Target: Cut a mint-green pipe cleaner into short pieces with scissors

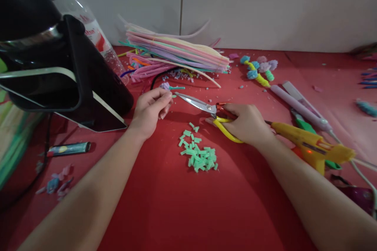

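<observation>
Centrally in the frame, the person's left hand pinches a short green pipe-cleaner piece between thumb and fingertips, the fingers closed on its near end so that the free end sticks out to the right. Just right of it, the right hand grips the yellow-and-red handles of a pair of steel scissors, fingers curled shut through the loops; the blades lie nearly closed, their tip pointing left toward the green piece, close to it, though whether they touch cannot be told. Below the blades, between the two forearms, a small heap of cut green fuzzy bits lies on the red tablecloth. A bundle of pastel pipe cleaners sits at upper centre, a yellow glue gun at right behind the right wrist, a black tablet stand at upper left
</observation>
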The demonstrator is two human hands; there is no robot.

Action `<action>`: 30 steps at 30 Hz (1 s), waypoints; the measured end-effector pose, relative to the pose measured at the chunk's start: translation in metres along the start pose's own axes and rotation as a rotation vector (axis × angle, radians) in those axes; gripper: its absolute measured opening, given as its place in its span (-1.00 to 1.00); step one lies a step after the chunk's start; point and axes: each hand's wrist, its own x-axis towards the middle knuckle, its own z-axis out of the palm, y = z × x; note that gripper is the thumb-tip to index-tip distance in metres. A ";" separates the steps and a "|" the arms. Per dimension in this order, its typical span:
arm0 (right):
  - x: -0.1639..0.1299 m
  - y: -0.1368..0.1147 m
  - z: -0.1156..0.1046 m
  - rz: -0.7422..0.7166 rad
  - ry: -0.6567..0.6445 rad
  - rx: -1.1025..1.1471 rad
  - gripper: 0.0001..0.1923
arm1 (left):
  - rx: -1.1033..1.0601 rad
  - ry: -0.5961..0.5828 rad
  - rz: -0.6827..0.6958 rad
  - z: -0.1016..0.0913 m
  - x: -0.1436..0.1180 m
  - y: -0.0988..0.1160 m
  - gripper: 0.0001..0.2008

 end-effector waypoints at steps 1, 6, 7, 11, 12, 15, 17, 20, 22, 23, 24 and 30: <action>0.000 -0.001 0.000 0.007 0.013 0.002 -0.34 | 0.000 0.001 -0.006 0.000 0.000 0.001 -0.79; -0.002 -0.006 0.001 0.009 0.048 0.016 -0.34 | -0.004 0.019 -0.018 0.000 0.003 0.001 -0.80; -0.002 -0.006 0.001 0.001 0.049 0.010 -0.34 | 0.001 0.022 -0.014 0.000 0.003 0.000 -0.80; -0.002 -0.007 0.002 -0.015 0.067 -0.033 -0.38 | 0.035 0.027 0.064 0.003 0.001 -0.001 -0.80; -0.002 -0.008 0.001 -0.012 0.069 -0.046 -0.38 | 0.062 0.042 0.098 0.004 -0.001 0.000 -0.79; -0.003 -0.013 -0.005 0.020 0.035 -0.038 -0.42 | 0.253 0.077 0.200 0.010 -0.012 0.003 -0.78; -0.009 -0.016 -0.013 0.046 0.005 -0.039 -0.46 | 0.450 0.069 0.267 0.012 -0.020 0.006 -0.78; -0.025 -0.018 -0.028 0.062 -0.065 -0.123 -0.52 | 0.796 0.071 0.311 0.012 -0.029 0.006 -0.78; -0.041 -0.015 -0.038 0.072 -0.113 -0.178 -0.55 | 0.950 0.145 0.280 0.010 -0.033 0.007 -0.79; -0.050 -0.012 -0.042 0.077 -0.128 -0.187 -0.56 | 0.975 0.172 0.270 0.010 -0.034 0.007 -0.79; -0.058 -0.010 -0.045 0.084 -0.137 -0.183 -0.56 | 0.984 0.193 0.263 0.010 -0.036 0.008 -0.77; -0.085 0.008 -0.039 0.123 -0.082 -0.090 -0.54 | 1.130 -0.008 0.429 0.025 -0.057 0.018 -0.65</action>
